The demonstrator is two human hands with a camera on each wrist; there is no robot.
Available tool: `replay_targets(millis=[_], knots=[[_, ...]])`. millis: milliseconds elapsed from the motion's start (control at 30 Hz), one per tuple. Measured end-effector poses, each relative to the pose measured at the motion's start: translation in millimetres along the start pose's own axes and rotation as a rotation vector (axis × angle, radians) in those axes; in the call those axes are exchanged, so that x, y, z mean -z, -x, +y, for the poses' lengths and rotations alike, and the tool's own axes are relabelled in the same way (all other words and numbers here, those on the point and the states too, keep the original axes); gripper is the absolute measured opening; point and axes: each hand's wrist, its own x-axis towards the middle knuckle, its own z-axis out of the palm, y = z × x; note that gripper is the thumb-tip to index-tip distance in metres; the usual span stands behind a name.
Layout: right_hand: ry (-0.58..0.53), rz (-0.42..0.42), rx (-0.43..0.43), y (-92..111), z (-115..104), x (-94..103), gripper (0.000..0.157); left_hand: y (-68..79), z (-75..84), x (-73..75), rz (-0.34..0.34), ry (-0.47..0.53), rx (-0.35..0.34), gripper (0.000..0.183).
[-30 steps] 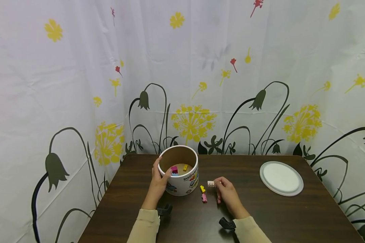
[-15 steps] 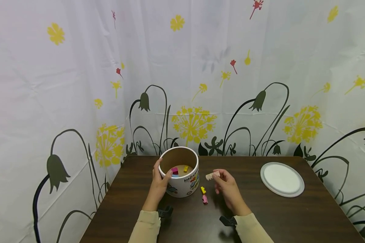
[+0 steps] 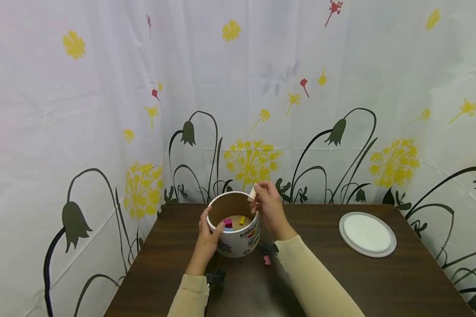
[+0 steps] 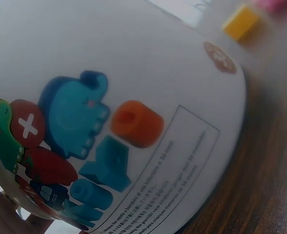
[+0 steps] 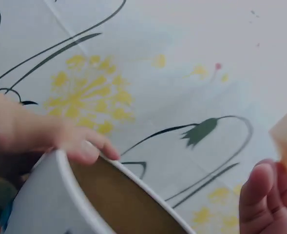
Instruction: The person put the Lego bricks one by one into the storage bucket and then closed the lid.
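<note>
A white round tub (image 3: 234, 247) with printed toy pictures stands open on the table. My left hand (image 3: 206, 241) grips its near left rim, thumb inside and fingers outside. Above the far right rim, my right hand (image 3: 271, 210) pinches a pale pinkish-white building brick (image 3: 252, 193) between thumb and fingers. Inside the tub lie a magenta brick (image 3: 227, 221), a yellow brick (image 3: 242, 220) and a light blue one (image 3: 228, 229). In the right wrist view, the pale brick (image 5: 285, 139) sticks up from the fingertips, with the tub rim (image 5: 158, 200) to the left.
A small pink piece (image 3: 267, 260) lies on the dark wooden table (image 3: 301, 273) right of the tub. Close to it, a yellow piece (image 4: 241, 23) shows in the left wrist view. A round white lid (image 3: 367, 233) rests at the right. Behind hangs a flowered curtain (image 3: 321, 154).
My right hand has picked the pale brick off the table and carried it up and left to the tub rim. The left hand keeps its grip on the tub.
</note>
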Motion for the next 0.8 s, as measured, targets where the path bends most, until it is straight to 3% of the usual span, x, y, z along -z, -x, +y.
replay_targets(millis=[100,267,333,433,567,800], knots=[[0.075,-0.048,-0.023,-17,10,-17.3,0.014,-1.5,0.3,-0.8,-0.002,0.011,-0.012,0.079],[0.391,-0.076,-0.129,-25,28,-28.0,0.017,-2.8,-0.6,-2.2,-0.007,0.007,-0.005,0.081],[0.452,-0.074,-0.152,-26,31,-29.3,0.019,-2.9,-0.7,-2.5,-0.001,-0.005,0.005,0.082],[0.464,-0.080,-0.197,-28,33,-29.6,0.020,-1.7,-0.8,-2.5,0.001,-0.013,0.013,0.082],[0.387,-0.074,-0.241,-27,30,-26.1,0.018,0.7,-2.0,-5.4,-0.010,-0.007,-0.001,0.081],[0.318,-0.099,-0.233,-30,27,-24.8,0.022,0.0,2.2,-4.8,-0.001,0.016,-0.014,0.080]])
